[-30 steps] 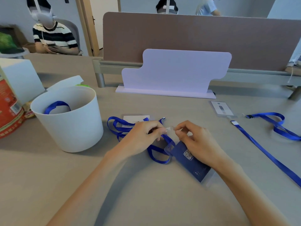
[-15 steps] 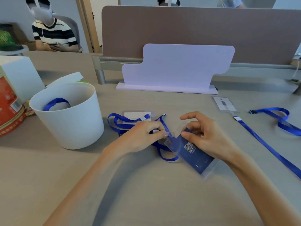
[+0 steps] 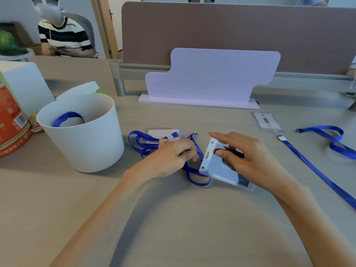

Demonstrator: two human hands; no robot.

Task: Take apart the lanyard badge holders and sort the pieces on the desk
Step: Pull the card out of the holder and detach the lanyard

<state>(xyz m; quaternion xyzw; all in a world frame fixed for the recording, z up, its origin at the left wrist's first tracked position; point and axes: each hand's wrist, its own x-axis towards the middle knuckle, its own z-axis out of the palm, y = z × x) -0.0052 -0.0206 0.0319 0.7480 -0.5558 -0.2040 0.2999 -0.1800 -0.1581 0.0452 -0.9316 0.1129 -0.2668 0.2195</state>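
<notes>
right hand (image 3: 256, 160) grips one badge holder (image 3: 213, 167), left hand (image 3: 171, 157) pinches its blue lanyard (image 3: 198, 183); two other holders (image 3: 266, 121) lie flat; one bucket (image 3: 86, 147).

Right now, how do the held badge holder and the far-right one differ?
The held badge holder is tilted up in the right hand; the far badge holder lies flat, untouched. The held one shows a dark blue card, the far one a white card. Both are clear plastic.

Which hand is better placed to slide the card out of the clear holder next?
Right, probably. The right hand holds the badge holder with its thumb on the card face; the left hand pinches the lanyard at the holder's slot.
</notes>
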